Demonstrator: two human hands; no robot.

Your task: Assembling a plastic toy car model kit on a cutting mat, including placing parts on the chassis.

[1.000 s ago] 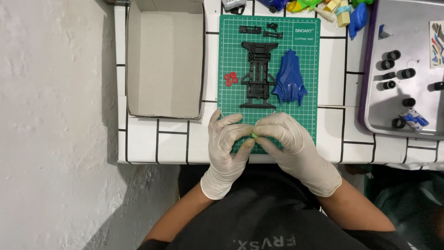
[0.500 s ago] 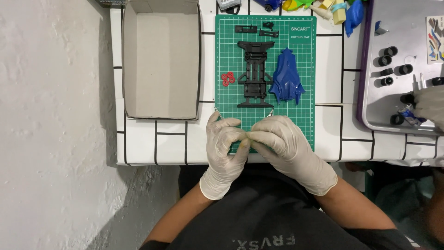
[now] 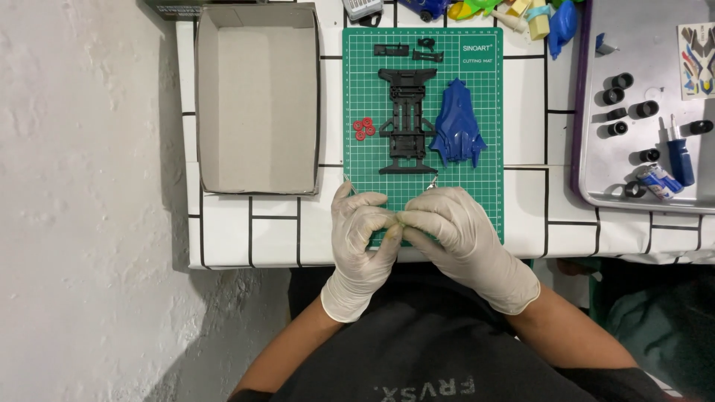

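Both gloved hands meet over the near edge of the green cutting mat (image 3: 372, 160), which lies on the white counter (image 3: 525, 112) with black grid lines. The left hand (image 3: 363, 237) is curled, its fingertips pinched against those of the right hand (image 3: 447, 227), which is curled too. Between the fingertips sits a small yellowish piece (image 3: 400, 220), mostly hidden, so its shape cannot be told. Two thin metal tips stick out just beyond the hands, one by the left thumb and one above the right fingers; what they belong to is unclear.

On the mat, just beyond the hands, lies a black toy car frame (image 3: 407, 120). A blue car shell (image 3: 456, 126) rests just right of it, and a few small red rings (image 3: 364, 129) sit just left. Small black parts (image 3: 406, 51) lie at the far end of the mat.

To the left stands an open cardboard box (image 3: 257, 100). To the right, a grey tray (image 3: 640, 45) carries small black wheels (image 3: 622, 82) and a blue-handled screwdriver (image 3: 679, 152). Bright plastic bits (image 3: 540, 15) lie at the far edge.
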